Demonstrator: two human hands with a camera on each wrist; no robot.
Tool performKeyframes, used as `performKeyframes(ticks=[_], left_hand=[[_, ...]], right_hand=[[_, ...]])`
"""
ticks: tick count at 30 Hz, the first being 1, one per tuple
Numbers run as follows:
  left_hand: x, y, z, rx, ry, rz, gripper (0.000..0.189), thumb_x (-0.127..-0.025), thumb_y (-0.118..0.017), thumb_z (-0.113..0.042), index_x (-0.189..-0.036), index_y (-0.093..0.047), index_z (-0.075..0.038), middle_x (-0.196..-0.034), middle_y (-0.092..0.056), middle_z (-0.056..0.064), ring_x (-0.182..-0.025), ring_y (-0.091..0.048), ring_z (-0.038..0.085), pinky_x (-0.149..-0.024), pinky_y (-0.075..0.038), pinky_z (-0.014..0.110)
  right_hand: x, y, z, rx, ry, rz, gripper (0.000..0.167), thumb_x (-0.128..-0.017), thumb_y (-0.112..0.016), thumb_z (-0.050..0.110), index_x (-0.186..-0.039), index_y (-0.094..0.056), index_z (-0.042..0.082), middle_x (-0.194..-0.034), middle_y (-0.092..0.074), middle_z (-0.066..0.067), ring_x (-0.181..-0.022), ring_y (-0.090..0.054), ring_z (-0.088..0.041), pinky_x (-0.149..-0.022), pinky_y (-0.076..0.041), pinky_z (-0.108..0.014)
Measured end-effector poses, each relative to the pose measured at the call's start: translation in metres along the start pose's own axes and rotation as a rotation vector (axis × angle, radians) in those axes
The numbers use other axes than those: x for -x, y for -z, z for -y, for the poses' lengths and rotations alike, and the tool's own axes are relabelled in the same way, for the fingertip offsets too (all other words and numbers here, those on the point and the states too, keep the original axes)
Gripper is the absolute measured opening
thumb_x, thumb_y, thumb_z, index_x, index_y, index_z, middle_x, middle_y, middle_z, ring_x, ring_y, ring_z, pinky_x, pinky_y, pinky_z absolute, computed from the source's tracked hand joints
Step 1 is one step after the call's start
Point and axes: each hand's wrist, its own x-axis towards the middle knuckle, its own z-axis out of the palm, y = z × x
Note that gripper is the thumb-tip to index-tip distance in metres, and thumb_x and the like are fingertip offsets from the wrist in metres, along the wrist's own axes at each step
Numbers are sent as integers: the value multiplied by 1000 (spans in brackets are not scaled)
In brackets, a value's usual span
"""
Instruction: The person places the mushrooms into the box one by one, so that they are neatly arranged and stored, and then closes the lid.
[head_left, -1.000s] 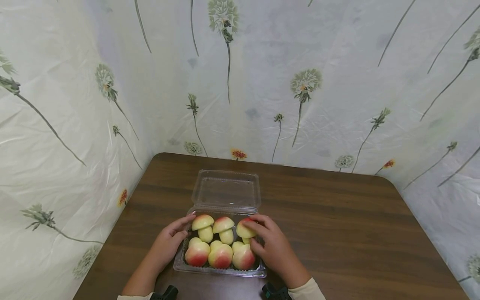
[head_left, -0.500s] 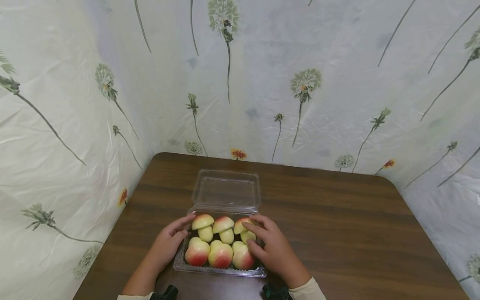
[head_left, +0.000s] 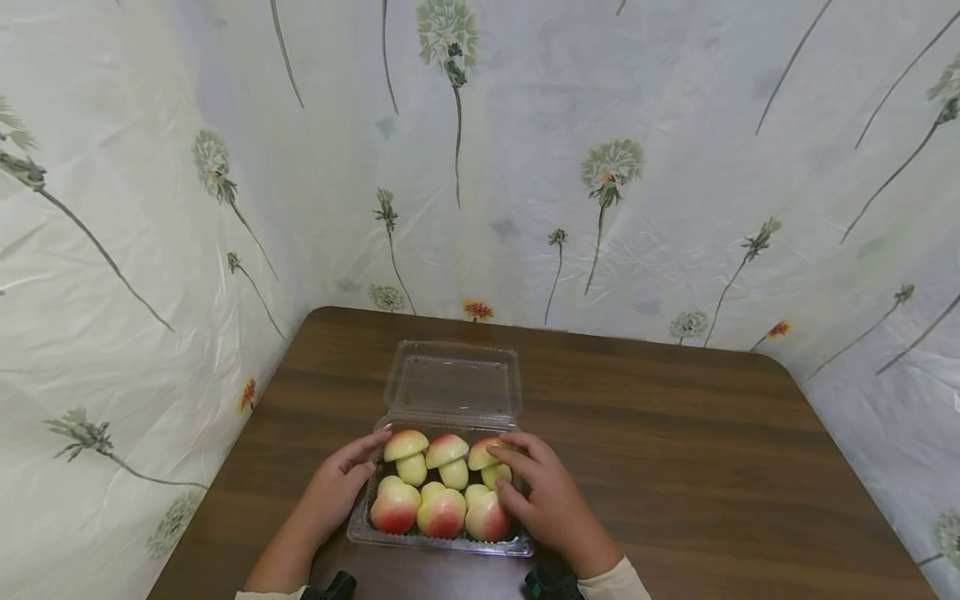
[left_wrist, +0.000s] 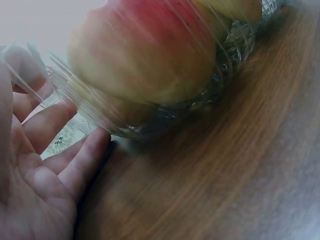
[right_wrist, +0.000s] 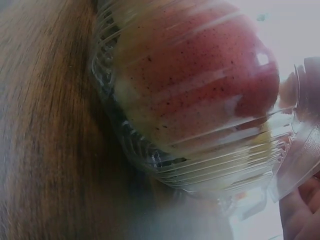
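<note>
A clear plastic clamshell box (head_left: pixel 438 543) holds several mushroom-shaped pieces, yellow with red-blushed caps, in two rows. My left hand (head_left: pixel 337 483) lies along the box's left side, index fingertip at the back corner. In the left wrist view its fingertips (left_wrist: pixel 97 140) touch the clear wall. At the back right, my right hand (head_left: pixel 551 496) lightly pinches a toy mushroom (head_left: pixel 497 475), index finger over the cap and thumb by the stem. The right wrist view shows the box wall before a red speckled cap (right_wrist: pixel 200 75), with little of the hand visible.
The box's clear lid (head_left: pixel 453 379) lies back, away from me. Everything rests on a dark brown wooden table (head_left: pixel 660 450). Behind and beside the table hangs flower-printed sheeting (head_left: pixel 525 167). Dark bands (head_left: pixel 551 583) circle both wrists.
The back-right mushroom has shifted slightly left and tilted like its neighbours, and more of its stem shows. My right fingers have loosened a little. My left hand stays in place.
</note>
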Motion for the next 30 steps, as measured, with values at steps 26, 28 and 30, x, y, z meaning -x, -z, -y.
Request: performKeyframes(ticks=[26,28,30], left_hand=[[-2,0,5,1,4,10,47,-106,-45,-1,-148,-60,-14,-164,-46,2,-149,-40,9,-103,-54,25],[-2,0,5,2,3,11,47,-106,-45,-1,-148,-60,-14,-164,-46,2,-150,-38,14,-103,-54,25],[-2,0,5,4,2,8,47,-106,-45,-1,-148,-60,-13,-163,-46,3,-151,-37,18,-103,-54,26]], right_hand=[[11,0,-16,-739,-196,-169,33,-94,-58,-16,-127,-61,-15,-140,-54,-31,-135,-55,-10,-114,-45,-22],[11,-1,-17,-756,-222,-185,33,-93,-57,-17,-126,-62,-15,-139,-54,-31,-134,-56,-10,-114,-46,-24],[10,-2,-18,-770,-250,-210,33,-93,-57,-17,-126,-61,-16,-137,-55,-32,-132,-58,-10,-113,-47,-26]])
